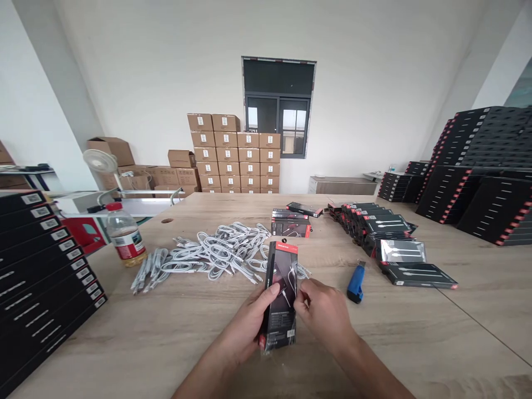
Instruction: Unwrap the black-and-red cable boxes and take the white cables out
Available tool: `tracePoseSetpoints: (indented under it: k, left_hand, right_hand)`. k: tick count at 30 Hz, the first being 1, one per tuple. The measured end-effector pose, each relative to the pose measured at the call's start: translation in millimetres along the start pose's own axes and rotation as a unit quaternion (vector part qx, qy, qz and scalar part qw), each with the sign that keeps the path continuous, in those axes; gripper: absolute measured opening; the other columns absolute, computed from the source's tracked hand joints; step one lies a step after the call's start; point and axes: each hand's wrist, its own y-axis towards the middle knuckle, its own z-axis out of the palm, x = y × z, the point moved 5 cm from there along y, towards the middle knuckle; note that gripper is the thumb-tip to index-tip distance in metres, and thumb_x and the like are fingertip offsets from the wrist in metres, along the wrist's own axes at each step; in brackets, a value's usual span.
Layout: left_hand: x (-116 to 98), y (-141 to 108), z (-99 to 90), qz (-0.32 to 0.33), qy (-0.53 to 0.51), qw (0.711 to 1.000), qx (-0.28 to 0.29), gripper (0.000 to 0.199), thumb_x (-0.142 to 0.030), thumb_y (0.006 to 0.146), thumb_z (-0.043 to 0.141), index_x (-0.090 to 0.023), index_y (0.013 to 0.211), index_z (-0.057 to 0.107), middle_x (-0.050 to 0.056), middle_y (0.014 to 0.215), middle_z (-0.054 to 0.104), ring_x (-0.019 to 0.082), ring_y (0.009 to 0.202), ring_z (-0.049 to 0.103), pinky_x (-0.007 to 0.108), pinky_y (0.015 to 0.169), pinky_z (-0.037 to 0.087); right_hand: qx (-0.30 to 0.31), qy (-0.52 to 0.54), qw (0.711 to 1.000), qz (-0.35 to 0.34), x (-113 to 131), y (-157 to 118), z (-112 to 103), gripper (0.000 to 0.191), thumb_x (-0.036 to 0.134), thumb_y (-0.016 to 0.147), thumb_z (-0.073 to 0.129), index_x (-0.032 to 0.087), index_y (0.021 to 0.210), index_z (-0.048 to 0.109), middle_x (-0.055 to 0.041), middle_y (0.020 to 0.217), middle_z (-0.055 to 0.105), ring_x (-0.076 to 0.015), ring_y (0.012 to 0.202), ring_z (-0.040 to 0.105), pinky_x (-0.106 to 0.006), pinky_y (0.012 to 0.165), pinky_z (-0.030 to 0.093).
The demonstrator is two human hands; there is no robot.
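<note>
My left hand (260,313) is closed around a black and red cable box (282,327), its thumb across the front. The box stands nearly upright, with a picture of a phone and white cable on the side facing me. Crinkled clear film shows at its bottom end. Against the box's right edge, my right hand (322,307) has its fingers curled in a pinch; what lies between them is hidden. Behind the box spreads a pile of bundled white cables (220,249). A blue box cutter (356,284) lies to the right of my right hand.
Several packed cable boxes (386,223) lie in a row at right, others (291,227) beyond the cables. Tall stacks of black boxes (37,293) flank the wooden table (199,343), left and right. A red-capped bottle (124,238) stands at left. Cartons (239,155) are piled by the wall.
</note>
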Motion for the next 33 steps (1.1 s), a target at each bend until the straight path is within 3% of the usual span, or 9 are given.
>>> tracePoseSetpoints:
  k: [7, 11, 15, 17, 20, 22, 25, 28, 33]
  left_hand:
    - [-6, -1, 6.4, 0.019, -0.026, 0.999, -0.022, 0.048, -0.061, 0.071, 0.081, -0.017, 0.084, 0.067, -0.003, 0.063, 0.062, 0.008, 0.048, 0.051, 0.017, 0.041, 0.036]
    - [-7, -2, 6.5, 0.015, -0.023, 0.999, -0.032, 0.049, -0.062, 0.069, 0.081, -0.017, 0.085, 0.068, -0.005, 0.057, 0.058, 0.006, 0.041, 0.044, 0.016, 0.035, 0.027]
    - [-10, -3, 2.0, 0.026, -0.048, 0.998, -0.005, 0.045, -0.055, 0.077, 0.078, -0.019, 0.101, 0.069, -0.001, 0.067, 0.065, 0.010, 0.052, 0.057, 0.019, 0.047, 0.045]
    - [-18, -3, -2.5, 0.057, -0.072, 0.995, 0.026, 0.041, -0.049, 0.080, 0.077, -0.020, 0.109, 0.068, 0.001, 0.076, 0.070, 0.012, 0.054, 0.059, 0.021, 0.047, 0.047]
    - [-34, -3, -11.1, 0.125, -0.100, 0.985, 0.071, 0.033, -0.037, 0.081, 0.077, -0.019, 0.107, 0.068, 0.007, 0.093, 0.075, 0.018, 0.063, 0.067, 0.026, 0.047, 0.052]
    - [-43, -3, -18.0, 0.160, -0.123, 0.976, 0.079, 0.032, -0.027, 0.079, 0.078, -0.017, 0.108, 0.069, 0.010, 0.104, 0.076, 0.025, 0.081, 0.072, 0.035, 0.064, 0.060]
    - [-50, 0, -29.5, 0.193, -0.159, 0.967, 0.035, 0.043, -0.017, 0.074, 0.081, -0.019, 0.116, 0.069, 0.008, 0.111, 0.077, 0.029, 0.105, 0.070, 0.042, 0.092, 0.057]
    - [-50, 1, -37.0, 0.213, -0.174, 0.961, -0.007, 0.054, -0.015, 0.070, 0.084, -0.023, 0.120, 0.068, 0.005, 0.113, 0.077, 0.027, 0.116, 0.067, 0.042, 0.104, 0.050]
    - [-50, 3, -47.2, 0.237, -0.150, 0.958, -0.059, 0.062, -0.018, 0.066, 0.088, -0.025, 0.123, 0.067, 0.003, 0.113, 0.077, 0.025, 0.115, 0.068, 0.039, 0.107, 0.047]
  right_hand:
    - [-0.028, -0.017, 0.999, 0.014, -8, 4, 2, 0.019, 0.011, 0.078, 0.051, 0.022, 0.066, 0.061, -0.0004, 0.064, 0.069, -0.0127, 0.050, 0.054, -0.029, 0.055, 0.024]
    - [-0.020, -0.012, 0.999, 0.027, -7, 5, 6, 0.019, 0.014, 0.080, 0.051, 0.022, 0.066, 0.059, -0.0007, 0.064, 0.069, -0.0140, 0.050, 0.055, -0.029, 0.054, 0.026]
    - [0.040, 0.091, 0.995, 0.020, -12, 5, 10, 0.029, 0.027, 0.096, 0.046, 0.023, 0.069, 0.057, -0.0001, 0.064, 0.066, -0.0151, 0.055, 0.057, -0.027, 0.056, 0.034]
    - [0.061, 0.107, 0.992, 0.033, -29, 5, 10, 0.038, 0.038, 0.102, 0.040, 0.023, 0.071, 0.058, -0.0013, 0.067, 0.065, -0.0163, 0.058, 0.058, -0.028, 0.058, 0.038]
    - [0.038, 0.009, 0.991, 0.127, -79, 6, 5, 0.032, 0.039, 0.098, 0.043, 0.021, 0.086, 0.065, -0.0090, 0.087, 0.070, -0.0242, 0.082, 0.066, -0.033, 0.074, 0.046]
    - [0.037, -0.086, 0.971, 0.221, -116, 2, 3, 0.033, 0.038, 0.093, 0.049, 0.015, 0.108, 0.067, -0.0172, 0.108, 0.069, -0.0328, 0.105, 0.064, -0.041, 0.089, 0.047]
    - [0.108, -0.148, 0.914, 0.362, -158, -9, 6, 0.059, 0.045, 0.088, 0.055, 0.009, 0.133, 0.057, -0.0252, 0.129, 0.061, -0.0416, 0.123, 0.056, -0.049, 0.097, 0.046]
    - [0.162, -0.127, 0.886, 0.414, -176, -14, 7, 0.063, 0.046, 0.085, 0.058, 0.005, 0.133, 0.058, -0.0283, 0.130, 0.060, -0.0442, 0.124, 0.056, -0.051, 0.097, 0.047]
    - [0.188, -0.070, 0.894, 0.400, -173, -8, 11, 0.047, 0.030, 0.085, 0.052, 0.008, 0.124, 0.066, -0.0248, 0.116, 0.070, -0.0391, 0.106, 0.069, -0.049, 0.089, 0.052]
